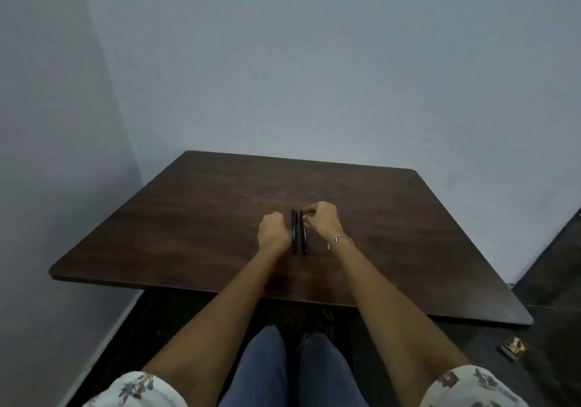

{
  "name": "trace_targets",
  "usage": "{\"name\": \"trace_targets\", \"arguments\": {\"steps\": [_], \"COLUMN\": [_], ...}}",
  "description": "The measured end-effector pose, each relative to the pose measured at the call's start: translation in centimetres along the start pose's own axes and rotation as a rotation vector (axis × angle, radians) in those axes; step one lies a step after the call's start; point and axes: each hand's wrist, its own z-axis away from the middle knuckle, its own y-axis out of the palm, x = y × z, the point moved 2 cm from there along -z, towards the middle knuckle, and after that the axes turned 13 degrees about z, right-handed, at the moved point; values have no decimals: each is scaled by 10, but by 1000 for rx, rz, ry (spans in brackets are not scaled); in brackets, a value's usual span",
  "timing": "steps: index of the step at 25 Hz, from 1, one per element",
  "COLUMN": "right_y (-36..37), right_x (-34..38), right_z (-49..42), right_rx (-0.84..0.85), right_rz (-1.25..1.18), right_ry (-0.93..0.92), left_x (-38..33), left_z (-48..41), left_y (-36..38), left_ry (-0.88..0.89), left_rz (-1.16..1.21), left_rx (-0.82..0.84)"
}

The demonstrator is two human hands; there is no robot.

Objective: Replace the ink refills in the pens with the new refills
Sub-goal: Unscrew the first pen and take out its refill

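View from above and behind a person's two bare forearms, which reach forward over a dark brown wooden desk (188,218) set into the corner of a pale grey-blue room.

At the lower left, a white sleeve with a flower print (135,389) covers the upper arm. The left hand (273,228) rests on the middle of the desk with its back to the camera and its fingers curled under into a fist. The fingers hide the palm, so I cannot tell whether anything is held inside.

Just beside that hand, to its right, lies the left pen (294,232), black and slim, pointing straight away from the person. The right pen (304,240) lies parallel and just beside it, the same length and colour.

The right hand (322,219) sits at the far end of the right pen, with its thumb and fingertips bent in and pinching that end. The near ends of both pens lie between the two wrists. A thin beaded bracelet (341,238) circles the right wrist.

Blue trousers (283,372) show at the bottom centre. On the dark floor at far right lies a small gold and black object (514,347), too blurred to identify.
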Motion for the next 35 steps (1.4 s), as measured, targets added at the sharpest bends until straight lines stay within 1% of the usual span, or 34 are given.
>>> {"name": "trace_targets", "arguments": {"steps": [3,5,9,12,14,16,20,22,24,25,27,29,30,31,33,35], "right_y": [10,18,26,32,36,41,48,50,49,49,49,55,60,65,72,76], "right_x": [2,7,19,24,23,22,20,20,19,19,20,22,23,25,28,30], "right_z": [-14,-19,-27,-31,-32,-32,-36,-36,-34,-32,-20,-5,3,9,18,21], "right_rx": [33,32,8,-25,-29,-24,31,25,14,22,54,117,160,197,239,253], "right_rz": [37,134,345,435,441,390,172,40,-183,-361,-698,-875,-924,-973,-1085,-1166], "right_ry": [30,-17,-66,-80,-72,-38,79,122,188,222,260,267,256,241,226,236], "left_x": [1,2,4,3,4,7,16,21,28,32,39,44,44,43,39,41], "left_z": [-12,-19,-28,-30,-32,-32,-32,-32,-36,-39,-48,-57,-60,-60,-54,-50], "left_y": [8,11,15,15,14,11,5,1,-3,-6,-13,-21,-23,-23,-23,-23], "left_ry": [-79,-103,-106,-106,-116,-127,-122,-100,-77,-86,-167,-261,-286,-294,-275,-273], "left_rz": [54,56,68,55,51,58,140,195,242,301,543,831,942,1025,1118,1180], "left_rx": [32,52,59,58,65,65,31,1,5,16,-4,-68,-54,6,169,236]}}
